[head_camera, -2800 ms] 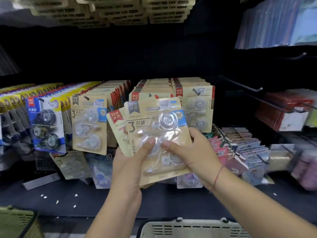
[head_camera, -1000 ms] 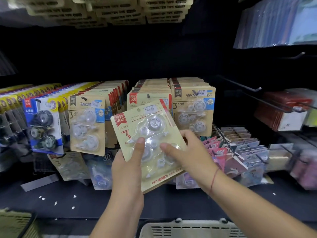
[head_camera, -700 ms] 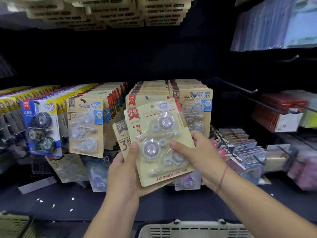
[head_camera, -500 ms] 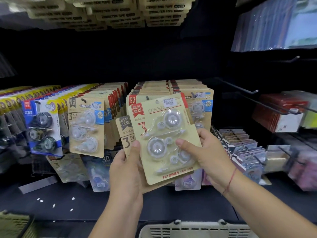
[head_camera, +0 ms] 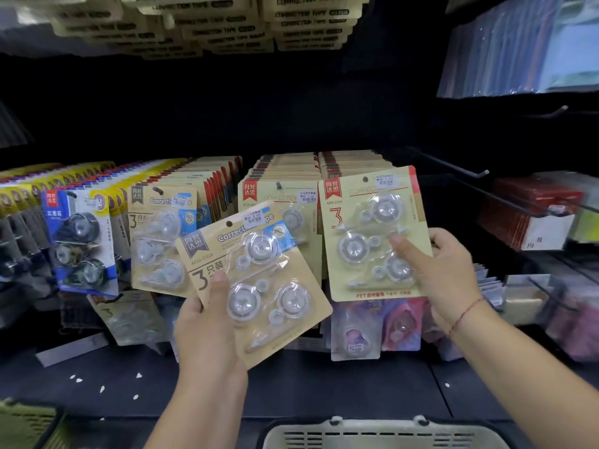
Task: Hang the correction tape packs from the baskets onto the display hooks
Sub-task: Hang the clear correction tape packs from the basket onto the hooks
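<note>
My left hand (head_camera: 207,328) grips a tilted kraft correction tape pack with a blue corner (head_camera: 259,280), thumb on its front. My right hand (head_camera: 444,273) pinches a second pack with a red tag (head_camera: 369,234) by its right side and holds it upright against the front of the right-hand row of hung packs (head_camera: 353,160). Its hang hole is near the top, and I cannot tell whether a hook passes through it. Another red-tag row (head_camera: 278,192) hangs to its left, and a blue-corner row (head_camera: 162,234) further left.
A grey basket rim (head_camera: 382,429) sits at the bottom centre and a green basket (head_camera: 26,426) at the bottom left. Bare black hooks (head_camera: 453,166) stick out on the right. Blue packs (head_camera: 77,238) hang far left. More packs hang overhead.
The two packs were stacked in both hands. My right hand has carried the red-tag pack up and right to the right-hand row, while my left hand keeps the blue-corner pack, now uncovered.
</note>
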Action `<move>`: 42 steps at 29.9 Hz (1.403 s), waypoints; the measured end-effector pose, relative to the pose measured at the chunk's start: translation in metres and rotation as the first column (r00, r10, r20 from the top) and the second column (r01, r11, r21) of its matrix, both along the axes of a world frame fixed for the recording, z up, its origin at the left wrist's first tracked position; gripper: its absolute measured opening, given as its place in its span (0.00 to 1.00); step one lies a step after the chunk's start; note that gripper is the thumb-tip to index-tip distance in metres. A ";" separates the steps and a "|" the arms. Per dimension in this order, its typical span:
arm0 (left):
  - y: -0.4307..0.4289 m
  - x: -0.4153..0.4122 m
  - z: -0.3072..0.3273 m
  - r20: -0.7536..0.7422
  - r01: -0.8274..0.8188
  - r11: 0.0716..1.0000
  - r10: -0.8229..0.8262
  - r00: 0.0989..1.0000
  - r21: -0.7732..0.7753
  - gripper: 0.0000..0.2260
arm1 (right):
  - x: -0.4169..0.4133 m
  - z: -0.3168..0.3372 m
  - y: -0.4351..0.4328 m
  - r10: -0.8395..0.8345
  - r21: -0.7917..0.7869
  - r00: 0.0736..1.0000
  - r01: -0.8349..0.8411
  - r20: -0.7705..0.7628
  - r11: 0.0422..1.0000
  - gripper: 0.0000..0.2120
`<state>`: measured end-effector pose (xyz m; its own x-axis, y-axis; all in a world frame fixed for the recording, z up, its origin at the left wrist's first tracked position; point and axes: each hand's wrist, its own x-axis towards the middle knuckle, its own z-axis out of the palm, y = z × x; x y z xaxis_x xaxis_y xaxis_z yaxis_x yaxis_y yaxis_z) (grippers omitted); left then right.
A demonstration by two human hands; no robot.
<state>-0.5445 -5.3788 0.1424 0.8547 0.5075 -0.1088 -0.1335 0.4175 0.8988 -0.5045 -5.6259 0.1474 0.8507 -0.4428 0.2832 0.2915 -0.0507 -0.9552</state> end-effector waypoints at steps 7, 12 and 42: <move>0.002 0.001 0.000 -0.015 -0.028 1.000 0.028 0.999 0.000 0.08 | 0.008 -0.006 -0.004 -0.074 -0.038 0.997 0.072 -0.033 0.997 0.10; -0.002 0.002 0.000 -0.019 -0.008 1.000 0.008 1.000 -0.010 0.08 | 0.041 -0.007 -0.008 -0.105 -0.226 0.988 0.077 -0.117 0.971 0.12; -0.045 0.093 0.055 0.133 -0.153 -0.142 -0.141 0.981 0.978 0.32 | 0.008 0.026 -0.009 -0.036 -0.182 0.999 0.034 -0.010 0.983 0.10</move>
<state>-0.4517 -5.4236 0.1976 0.7740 -0.0859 0.6273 -0.3020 -0.9209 0.2465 -0.4966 -5.6347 0.1739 0.8399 -0.4145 0.3503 0.2737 -0.2338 -0.9330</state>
